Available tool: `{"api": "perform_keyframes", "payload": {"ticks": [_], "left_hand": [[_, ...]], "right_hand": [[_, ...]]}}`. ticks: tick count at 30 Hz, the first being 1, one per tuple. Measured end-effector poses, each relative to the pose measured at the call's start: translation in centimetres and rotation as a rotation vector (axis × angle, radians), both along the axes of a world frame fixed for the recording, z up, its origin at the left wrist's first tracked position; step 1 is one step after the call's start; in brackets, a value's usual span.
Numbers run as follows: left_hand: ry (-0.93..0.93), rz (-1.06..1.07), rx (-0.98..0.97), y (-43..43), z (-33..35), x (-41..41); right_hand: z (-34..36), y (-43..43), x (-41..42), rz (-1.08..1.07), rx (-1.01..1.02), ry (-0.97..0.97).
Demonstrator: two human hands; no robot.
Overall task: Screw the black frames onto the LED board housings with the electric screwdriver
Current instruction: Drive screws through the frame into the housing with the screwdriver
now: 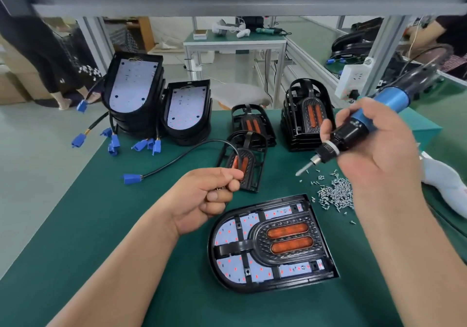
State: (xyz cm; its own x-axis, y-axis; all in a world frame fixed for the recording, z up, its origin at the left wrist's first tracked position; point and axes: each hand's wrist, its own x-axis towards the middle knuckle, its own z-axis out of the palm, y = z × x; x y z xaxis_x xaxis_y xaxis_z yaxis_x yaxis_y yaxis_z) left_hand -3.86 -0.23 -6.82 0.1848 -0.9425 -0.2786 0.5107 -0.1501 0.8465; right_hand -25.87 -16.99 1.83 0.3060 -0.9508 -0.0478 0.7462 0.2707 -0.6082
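Observation:
An LED board housing point(271, 244) lies flat on the green mat in front of me, with a black frame carrying two orange lenses seated on its white board. My right hand point(374, 150) grips the blue and black electric screwdriver point(353, 131), held in the air with its bit pointing down-left above a pile of small screws point(337, 194). My left hand point(212, 195) hovers left of the housing with its fingers curled; something small and dark sits in them, too hidden to name.
Two stacks of bare housings point(134, 94) with cables and blue connectors point(131, 178) stand at the back left. Loose black frames point(242, 165) and a frame stack point(307, 114) sit at the back middle. A white cloth point(444, 182) lies right. A person stands far left.

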Motion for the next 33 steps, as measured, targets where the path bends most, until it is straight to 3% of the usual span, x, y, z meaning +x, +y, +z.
{"api": "perform_keyframes", "payload": {"ticks": [5, 21, 33], "left_hand": [[-0.030, -0.046, -0.019, -0.4, -0.3, 0.1], [-0.104, -0.087, -0.010, -0.6, -0.2, -0.1], [-0.123, -0.104, 0.003, -1.0, -0.5, -0.6]], "right_hand": [[0.0, 0.6, 1.2, 0.000, -0.005, -0.074], [-2.9, 3.4, 2.3, -0.008, -0.163, -0.041], [-3.0, 3.8, 2.7, -0.008, -0.154, -0.125]]}}
